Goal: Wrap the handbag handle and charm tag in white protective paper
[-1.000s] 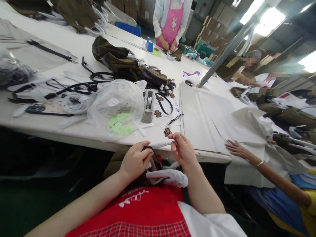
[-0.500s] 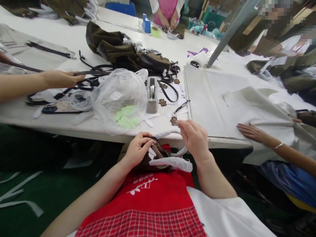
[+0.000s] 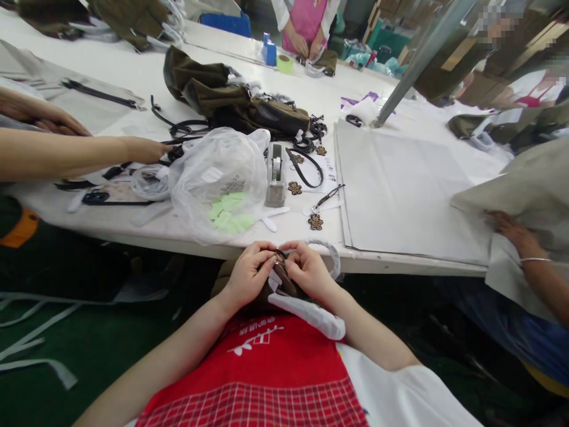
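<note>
An olive-brown handbag (image 3: 225,274) rests on my lap against the table edge, one of its handles (image 3: 309,314) wrapped in white. My left hand (image 3: 249,271) is closed at the bag's mouth, thumb and fingers pinching its dark edge. Opposite it, my right hand (image 3: 310,270) is closed on the same edge, fingertips almost meeting those of the left. A small shiny metal piece shows between the thumbs; its kind is too small to tell. Just beyond, a leopard-print flower charm (image 3: 315,222) on a strap lies on the table.
On the table (image 3: 306,237) are a clear plastic bag (image 3: 213,178) with green slips, a tape dispenser (image 3: 276,175), black straps and olive bags (image 3: 249,104). A co-worker's arm (image 3: 89,155) reaches in at left. Another's hand (image 3: 515,231) holds grey sheeting at right. A metal pole (image 3: 418,65) stands behind.
My right hand has come down and left from beside the flower charm to the bag's mouth. My left hand keeps its place. The co-worker at right has lifted and shifted the grey sheeting.
</note>
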`<state>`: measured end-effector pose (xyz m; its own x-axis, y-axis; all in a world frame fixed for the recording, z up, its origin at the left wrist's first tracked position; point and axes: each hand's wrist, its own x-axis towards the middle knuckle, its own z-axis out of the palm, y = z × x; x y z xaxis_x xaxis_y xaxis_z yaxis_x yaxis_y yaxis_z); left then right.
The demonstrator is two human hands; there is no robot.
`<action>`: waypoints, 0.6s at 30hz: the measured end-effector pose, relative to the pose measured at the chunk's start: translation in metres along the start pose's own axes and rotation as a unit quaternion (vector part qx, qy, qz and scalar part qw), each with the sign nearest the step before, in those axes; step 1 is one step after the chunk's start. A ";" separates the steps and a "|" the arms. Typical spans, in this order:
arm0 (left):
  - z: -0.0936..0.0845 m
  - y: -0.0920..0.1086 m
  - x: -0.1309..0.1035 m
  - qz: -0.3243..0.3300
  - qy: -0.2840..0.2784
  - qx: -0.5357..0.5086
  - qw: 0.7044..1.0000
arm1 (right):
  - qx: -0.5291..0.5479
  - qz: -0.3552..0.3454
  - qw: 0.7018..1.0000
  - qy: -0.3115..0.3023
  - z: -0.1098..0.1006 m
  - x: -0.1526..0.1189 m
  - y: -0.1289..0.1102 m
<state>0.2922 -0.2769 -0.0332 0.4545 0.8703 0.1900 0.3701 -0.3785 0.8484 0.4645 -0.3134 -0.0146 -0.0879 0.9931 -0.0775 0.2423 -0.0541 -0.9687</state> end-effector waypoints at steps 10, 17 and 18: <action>0.002 -0.002 0.000 0.008 0.005 0.005 1.000 | -0.053 -0.012 0.998 0.017 -0.002 -0.001 0.000; 0.001 -0.004 -0.001 0.005 0.000 0.010 1.000 | -0.039 -0.011 0.999 0.023 -0.001 0.000 0.001; 0.001 -0.005 -0.001 0.003 0.000 0.012 1.000 | -0.036 -0.013 0.999 0.026 -0.001 0.000 0.001</action>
<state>0.2911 -0.2761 -0.0378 0.4573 0.8675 0.1956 0.3858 -0.3917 0.8353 0.4657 -0.3139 -0.0156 -0.0463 0.9982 -0.0382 0.3092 -0.0221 -0.9508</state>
